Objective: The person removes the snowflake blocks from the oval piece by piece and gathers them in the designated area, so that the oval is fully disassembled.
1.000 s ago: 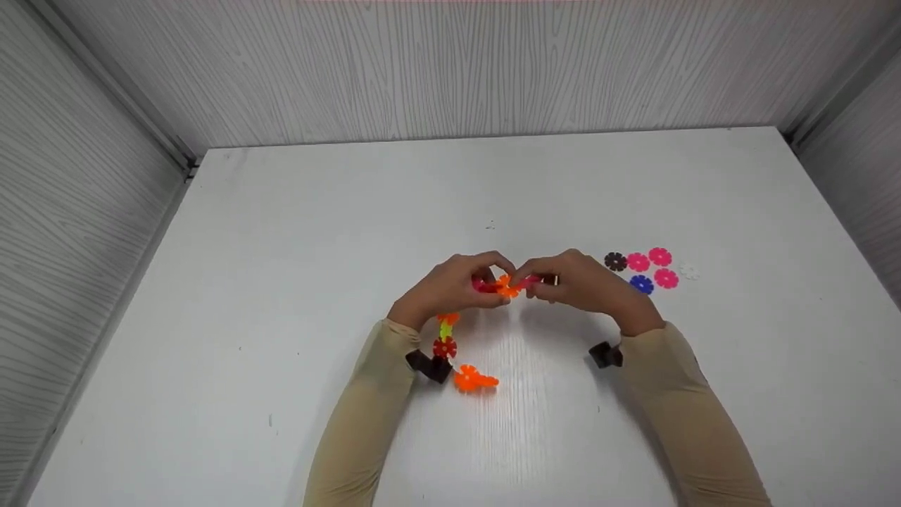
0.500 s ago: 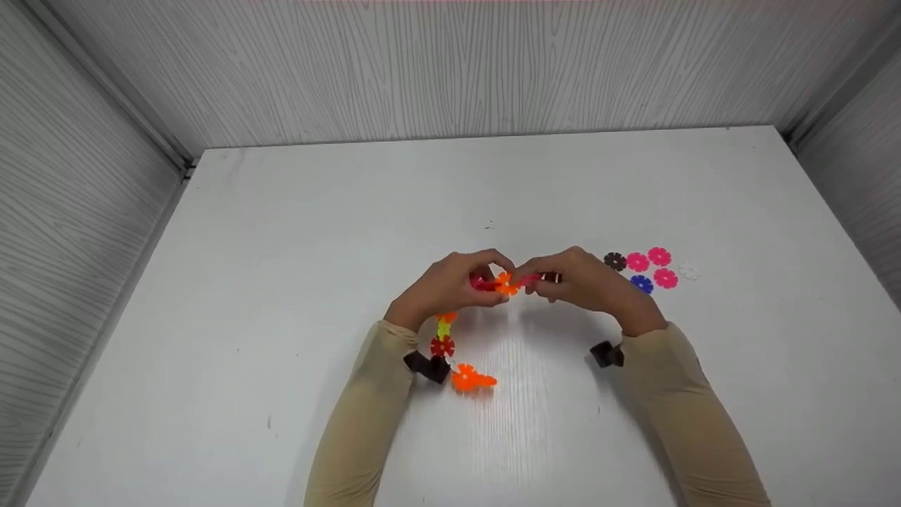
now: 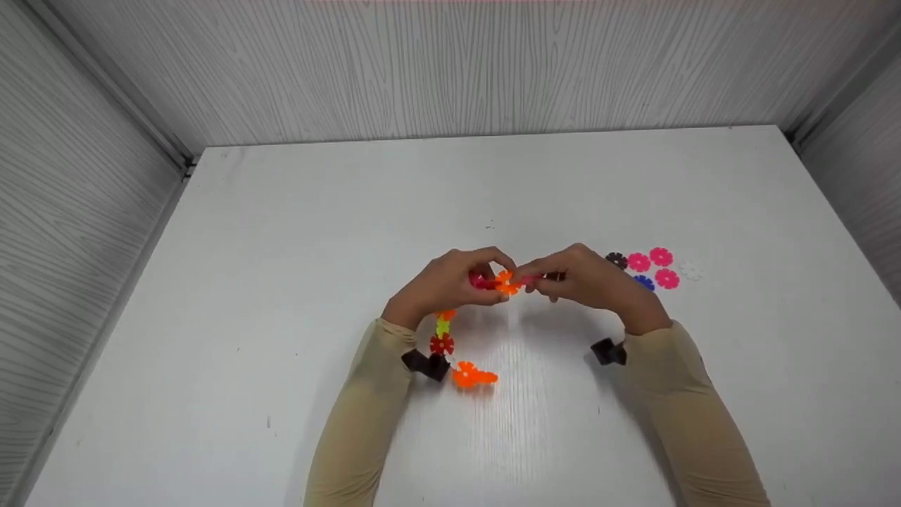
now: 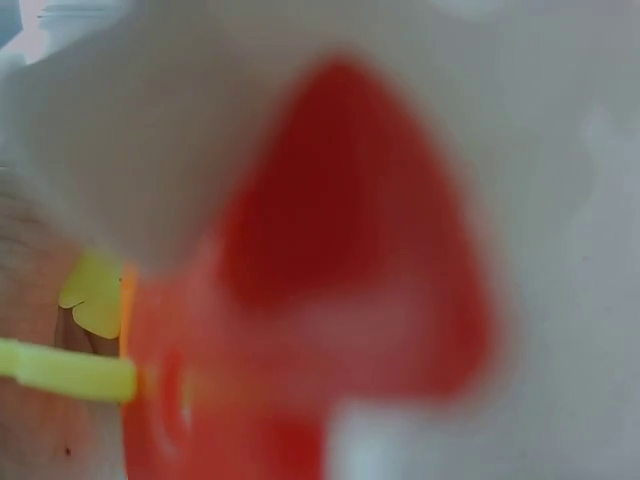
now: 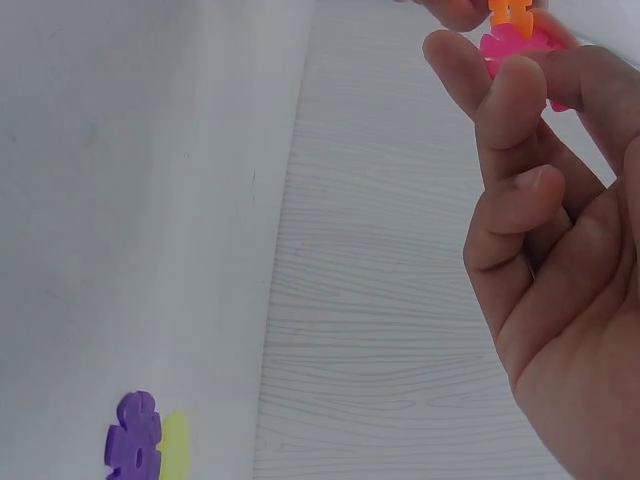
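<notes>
1. Beige sleeves (image 3: 359, 415) are covering both forearms over the near part of the desk (image 3: 281, 232), with a black wrist mount (image 3: 426, 365) showing at the left one and a second black mount (image 3: 608, 351) at the right.
2. Between the forearms, a near orange disc (image 3: 465, 375) is touching a tilted orange piece (image 3: 487, 378). A small white piece (image 3: 451, 361) is showing just beyond, partly hidden.
3. Farther toward the far edge, a red disc (image 3: 442, 345), a yellow piece (image 3: 443, 327) and an upper orange piece (image 3: 446, 315) are forming a line. Its far end is disappearing under the left hand (image 3: 440, 283).
4. Left thumb and forefinger are clamping a held orange disc (image 3: 507, 284) above the desk, about midway between its left and right edges. A dark pink piece (image 3: 481, 283) is showing inside the grasp.
5. Right hand (image 3: 591, 278) is pinching a held pink disc (image 3: 529, 280) between thumb and finger; this disc is touching the held orange one.
6. Toward the right edge, a partly covered blue disc (image 3: 644, 283), three loose pink discs (image 3: 666, 279), a dark brown disc (image 3: 616, 260) and a white disc (image 3: 691, 270) are lying flat.
7. Behind the far edge, a wood-grain panel (image 3: 450, 70) is standing.
</notes>
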The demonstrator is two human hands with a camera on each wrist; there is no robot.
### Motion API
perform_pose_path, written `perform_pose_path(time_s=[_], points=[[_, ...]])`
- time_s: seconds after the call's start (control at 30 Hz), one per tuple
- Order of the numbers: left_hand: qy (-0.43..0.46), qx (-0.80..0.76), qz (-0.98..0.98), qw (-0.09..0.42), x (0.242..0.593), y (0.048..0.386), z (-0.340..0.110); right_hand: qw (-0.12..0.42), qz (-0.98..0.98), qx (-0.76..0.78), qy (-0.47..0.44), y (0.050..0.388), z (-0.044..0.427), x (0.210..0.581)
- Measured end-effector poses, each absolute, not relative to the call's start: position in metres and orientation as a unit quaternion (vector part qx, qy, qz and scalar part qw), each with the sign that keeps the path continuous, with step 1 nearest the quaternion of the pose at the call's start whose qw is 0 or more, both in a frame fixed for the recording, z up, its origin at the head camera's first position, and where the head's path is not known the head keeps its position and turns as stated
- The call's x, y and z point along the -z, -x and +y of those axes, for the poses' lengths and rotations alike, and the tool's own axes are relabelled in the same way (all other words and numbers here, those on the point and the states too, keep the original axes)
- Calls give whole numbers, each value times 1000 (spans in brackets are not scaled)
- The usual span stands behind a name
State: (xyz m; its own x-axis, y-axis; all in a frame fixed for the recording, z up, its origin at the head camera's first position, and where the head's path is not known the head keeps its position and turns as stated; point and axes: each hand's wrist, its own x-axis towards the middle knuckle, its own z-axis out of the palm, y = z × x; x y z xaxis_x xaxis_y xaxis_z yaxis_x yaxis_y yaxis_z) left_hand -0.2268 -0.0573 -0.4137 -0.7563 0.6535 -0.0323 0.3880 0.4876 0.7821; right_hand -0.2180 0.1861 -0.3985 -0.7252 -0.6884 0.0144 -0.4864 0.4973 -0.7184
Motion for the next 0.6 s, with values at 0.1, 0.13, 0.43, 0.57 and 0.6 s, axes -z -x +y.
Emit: perform_pose_path(time_s=[0.1, 0.13, 0.43, 0.57, 0.6], points=[[-311, -401, 846, 164, 412, 226, -57, 136, 848, 372, 351, 217, 187, 398], [-312, -401, 845, 163, 412, 226, -57, 135, 846, 375, 353, 217, 187, 397], [-323, -389, 849, 151, 409, 226, -56, 126, 849, 375, 351, 217, 188, 395], [-317, -365, 864, 138, 406, 224, -55, 110, 855, 364, 353, 215, 187, 393], [-316, -359, 868, 135, 405, 224, -54, 103, 858, 359, 353, 214, 187, 392]])
